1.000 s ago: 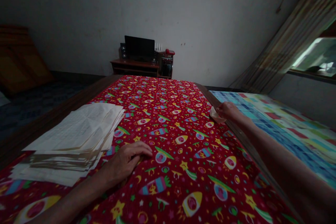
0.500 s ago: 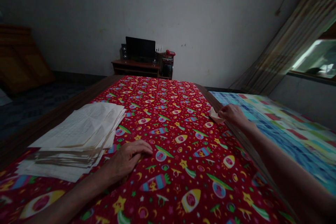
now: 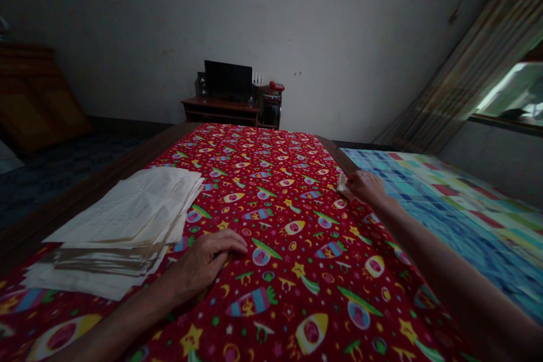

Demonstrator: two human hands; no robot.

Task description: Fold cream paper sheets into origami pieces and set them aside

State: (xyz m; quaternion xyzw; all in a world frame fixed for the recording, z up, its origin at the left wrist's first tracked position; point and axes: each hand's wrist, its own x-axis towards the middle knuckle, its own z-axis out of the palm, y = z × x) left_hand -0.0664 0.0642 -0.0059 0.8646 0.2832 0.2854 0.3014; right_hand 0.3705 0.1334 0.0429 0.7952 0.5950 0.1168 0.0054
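My right hand [image 3: 365, 185] is closed on a small pale folded piece [image 3: 342, 185], paper or cloth, I cannot tell which. It is at the right edge of the red patterned cloth [image 3: 271, 181], with the piece against the surface. Nearer to me, my left hand [image 3: 212, 260] rests on the same cloth, its fingers loosely bent and thumb apart. No object shows in it, though its underside is hidden. To its left lies a thick, uneven stack of papers [image 3: 131, 203] with faint writing on top.
Dark wooden edging [image 3: 161, 141] borders the red cloth. A lower blue and multicoloured checked surface [image 3: 424, 192] lies to the right. At the far wall, a desk [image 3: 220, 106] holds a black monitor [image 3: 229, 77]. A wooden cabinet [image 3: 34, 96] stands left; a curtain [image 3: 449, 68] hangs right.
My right hand has shifted slightly left and down with the pale piece, which now shows less beside the fingers. My left hand has stayed almost in place.
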